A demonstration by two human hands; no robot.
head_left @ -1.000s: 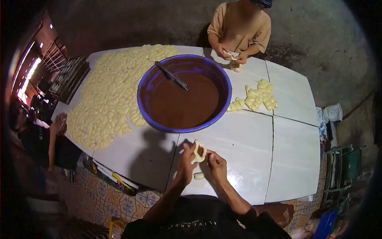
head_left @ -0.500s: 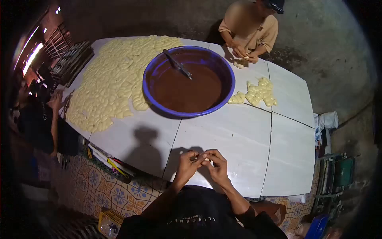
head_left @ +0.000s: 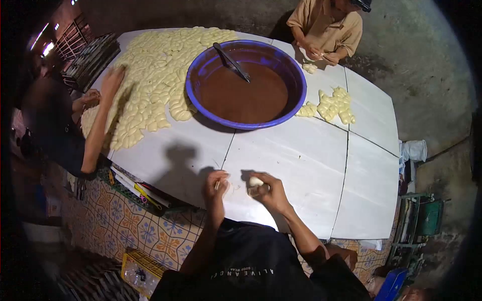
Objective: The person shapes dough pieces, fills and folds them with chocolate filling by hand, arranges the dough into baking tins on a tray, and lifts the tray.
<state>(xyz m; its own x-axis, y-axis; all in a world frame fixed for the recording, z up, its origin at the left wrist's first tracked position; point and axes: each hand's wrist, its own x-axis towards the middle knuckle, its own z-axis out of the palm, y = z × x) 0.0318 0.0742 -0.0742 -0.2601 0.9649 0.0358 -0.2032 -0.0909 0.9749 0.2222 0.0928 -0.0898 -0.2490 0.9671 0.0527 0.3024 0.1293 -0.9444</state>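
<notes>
- Right hand [head_left: 272, 192], nearer than basin [head_left: 246, 126]: fingers grasping dough ball [head_left: 256, 181].
- Ball likely light, soft, dentable; cup sides gently.
- Left hand [head_left: 215, 193]: grip unclear.

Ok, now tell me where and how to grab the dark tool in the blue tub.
Take the dark tool by its upper end, from above, fingers across the shaft. It slants, with that end up at the far-left rim of the blue tub, clear of the brown filling. The lower tip reaches the filling, so a low grip would likely get messy.
</notes>
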